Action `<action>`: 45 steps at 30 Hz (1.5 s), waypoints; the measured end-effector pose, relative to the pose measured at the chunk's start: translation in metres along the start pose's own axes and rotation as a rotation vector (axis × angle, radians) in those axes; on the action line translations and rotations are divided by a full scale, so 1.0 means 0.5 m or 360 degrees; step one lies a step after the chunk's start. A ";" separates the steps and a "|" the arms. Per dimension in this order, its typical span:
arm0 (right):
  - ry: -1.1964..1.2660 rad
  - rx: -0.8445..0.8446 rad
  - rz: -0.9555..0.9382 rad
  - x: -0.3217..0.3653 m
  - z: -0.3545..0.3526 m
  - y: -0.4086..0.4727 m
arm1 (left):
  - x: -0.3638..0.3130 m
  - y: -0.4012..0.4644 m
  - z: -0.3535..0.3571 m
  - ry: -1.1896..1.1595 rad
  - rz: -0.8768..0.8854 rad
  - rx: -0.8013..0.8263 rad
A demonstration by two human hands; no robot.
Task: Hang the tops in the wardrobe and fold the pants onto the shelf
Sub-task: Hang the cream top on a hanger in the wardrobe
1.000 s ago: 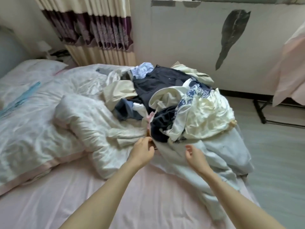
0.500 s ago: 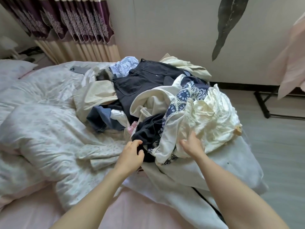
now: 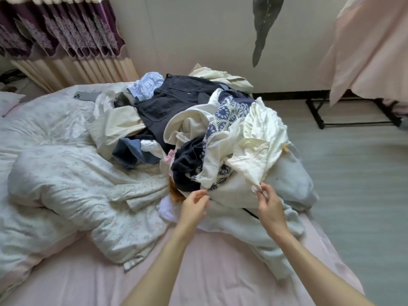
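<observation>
A heap of mixed clothes [image 3: 189,120] lies on the bed: dark navy pieces, cream tops, a blue-and-white patterned garment and pale grey trousers [image 3: 293,180] at the right edge. My right hand [image 3: 268,204] pinches the lower corner of a cream top [image 3: 258,146] that lies on the heap's right side. My left hand [image 3: 194,206] hovers with loosely curled fingers at the heap's near edge, beside a dark navy garment [image 3: 187,171], holding nothing.
A rumpled floral duvet [image 3: 66,173] covers the bed's left half over a pink sheet [image 3: 198,272]. A phone [image 3: 85,96] lies near the curtain [image 3: 61,40]. A black rack frame [image 3: 353,122] with pink cloth stands on the floor at the right.
My right hand came off the top of the cream garment and moved down to pinch its lower corner. My left hand shifted right along the heap's near edge. The view moved closer.
</observation>
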State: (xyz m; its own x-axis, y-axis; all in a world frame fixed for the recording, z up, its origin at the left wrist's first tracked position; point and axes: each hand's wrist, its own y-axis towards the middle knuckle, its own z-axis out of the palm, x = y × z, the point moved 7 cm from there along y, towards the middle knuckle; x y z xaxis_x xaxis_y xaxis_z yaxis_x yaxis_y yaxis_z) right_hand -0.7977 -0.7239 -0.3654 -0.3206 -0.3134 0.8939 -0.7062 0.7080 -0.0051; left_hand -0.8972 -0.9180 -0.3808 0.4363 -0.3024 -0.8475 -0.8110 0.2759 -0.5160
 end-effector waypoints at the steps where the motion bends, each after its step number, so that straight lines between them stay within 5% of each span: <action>1: -0.0011 -0.0031 -0.0003 0.011 -0.019 -0.031 | 0.013 -0.023 0.015 -0.0071 -0.0055 0.0057; 4: -0.0045 0.0029 -0.0018 0.048 -0.055 -0.151 | 0.058 -0.105 0.061 -0.0395 -0.0352 0.0357; 8: -0.0088 0.0474 -0.0002 0.072 -0.048 -0.354 | 0.097 -0.215 0.089 -0.0626 -0.0582 0.0789; 11: -0.0055 0.0692 0.0201 0.050 -0.038 -0.470 | 0.120 -0.257 0.061 -0.0391 -0.0492 0.0585; 13: 0.0056 0.0607 0.0360 0.022 -0.049 -0.509 | 0.131 -0.287 0.038 -0.0224 -0.0455 0.0575; 16: -0.0050 0.0311 0.0492 -0.029 -0.078 -0.552 | 0.101 -0.347 0.032 -0.0119 -0.0342 0.0919; 20: -0.0504 0.0240 0.0273 -0.022 -0.069 -0.562 | 0.004 -0.424 0.051 -0.0098 -0.0173 0.1374; 23: -0.0377 -0.0082 0.0128 0.036 -0.089 -0.502 | -0.076 -0.450 0.064 -0.0172 -0.0124 0.1561; 29: -0.0028 -0.0149 0.0258 0.134 -0.148 -0.426 | -0.175 -0.374 0.057 -0.0733 -0.0147 0.1300; 32: 0.0248 -0.0110 0.0306 0.176 -0.168 -0.396 | -0.136 -0.312 0.037 -0.0329 -0.0084 0.1041; 37: 0.1009 -0.0307 0.0608 0.176 -0.192 -0.364 | -0.011 -0.381 0.083 -0.0033 -0.0085 0.1727; 39: 0.1150 -0.0244 0.0654 0.168 -0.192 -0.360 | 0.008 -0.384 0.086 0.0089 -0.0017 0.1599; 42: 0.0459 -0.0276 0.0590 0.149 -0.215 -0.364 | 0.000 -0.352 0.076 0.0083 0.0036 0.1110; 45: 0.0082 -0.0235 0.0418 0.131 -0.210 -0.393 | -0.026 -0.339 0.080 -0.0050 0.0007 0.0961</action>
State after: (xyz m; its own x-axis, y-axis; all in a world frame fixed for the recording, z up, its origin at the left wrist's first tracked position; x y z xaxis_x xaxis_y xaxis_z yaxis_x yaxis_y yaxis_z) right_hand -0.6135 -0.8170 -0.2588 -0.4450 -0.0775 0.8922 -0.5026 0.8462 -0.1771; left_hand -0.7499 -0.9243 -0.2875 0.4523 -0.2754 -0.8483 -0.4522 0.7490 -0.4843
